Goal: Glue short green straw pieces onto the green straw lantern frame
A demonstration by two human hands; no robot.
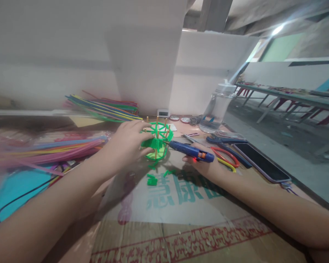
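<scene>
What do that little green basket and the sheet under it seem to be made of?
The green basket looks like glossy plastic straw pieces on thin wooden sticks, judging by the bright sheen and tan posts. The sheet seems matte brown cardboard with printed lettering and a flap seam.

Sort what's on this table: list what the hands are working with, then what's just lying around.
In use:
- green straw basket, gripped by the left hand
- blue glue gun, held in the right hand, nozzle at the basket
- cut green straw pieces on the cardboard

Lying about:
- bundles of coloured straws
- phone
- pliers
- clear plastic jar
</scene>
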